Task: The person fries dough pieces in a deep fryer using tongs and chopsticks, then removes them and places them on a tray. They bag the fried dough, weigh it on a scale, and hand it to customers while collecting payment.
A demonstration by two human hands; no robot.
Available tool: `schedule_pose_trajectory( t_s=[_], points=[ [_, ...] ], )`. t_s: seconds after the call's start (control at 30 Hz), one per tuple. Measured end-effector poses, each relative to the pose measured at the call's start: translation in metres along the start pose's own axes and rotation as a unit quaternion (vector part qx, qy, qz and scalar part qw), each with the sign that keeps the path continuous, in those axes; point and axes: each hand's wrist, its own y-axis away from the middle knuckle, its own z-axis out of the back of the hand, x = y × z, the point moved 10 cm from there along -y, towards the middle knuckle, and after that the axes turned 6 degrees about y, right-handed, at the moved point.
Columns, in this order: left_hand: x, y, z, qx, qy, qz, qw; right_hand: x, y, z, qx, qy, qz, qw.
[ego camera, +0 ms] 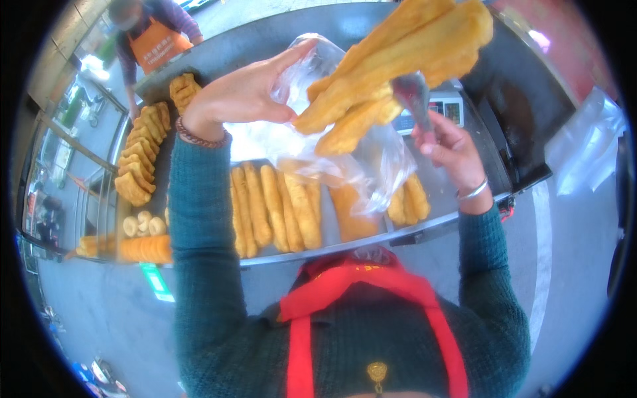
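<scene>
My left hand [254, 89] holds the mouth of a clear plastic bag [383, 164] spread between thumb and fingers. In my right hand [450, 151] are the handles of tongs [415, 97]. Several long golden fried dough sticks [398, 54] are raised at the tongs, their lower ends at the bag's mouth near my left thumb. The jaws' grip is partly hidden behind the dough. Below the bag, a row of fried dough sticks [276, 206] lies on the metal tray counter.
Folded fried pastries [139, 154] line the left end, with small round buns [144, 225] nearby. A flat fried piece [352, 211] and short sticks [410, 201] lie at the front. A digital scale [450, 107] stands behind my right hand. A person in an orange apron [157, 45] stands beyond the counter.
</scene>
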Motion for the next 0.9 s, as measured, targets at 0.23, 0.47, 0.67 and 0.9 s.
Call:
schedule_pose_trajectory(
  t_s=[0.23, 0.47, 0.67, 0.9],
  points=[
    [-0.041, -0.023, 0.016, -0.017, -0.041, -0.129, 0.991, 0.066, -0.016, 0.056, -0.129, 0.424, 0.166, 0.881],
    [-0.014, -0.117, -0.032, -0.195, -0.150, -0.015, 0.969, 0.094, -0.097, 0.066, -0.130, 0.861, 0.272, 0.410],
    [0.051, -0.187, -0.107, -0.181, -0.086, 0.060, 0.978, 0.012, -0.201, 0.091, -0.067, 0.926, 0.129, 0.349],
    [0.120, -0.205, -0.106, -0.218, -0.097, 0.103, 0.966, -0.049, -0.218, 0.115, -0.114, 0.920, 0.110, 0.358]
  ],
)
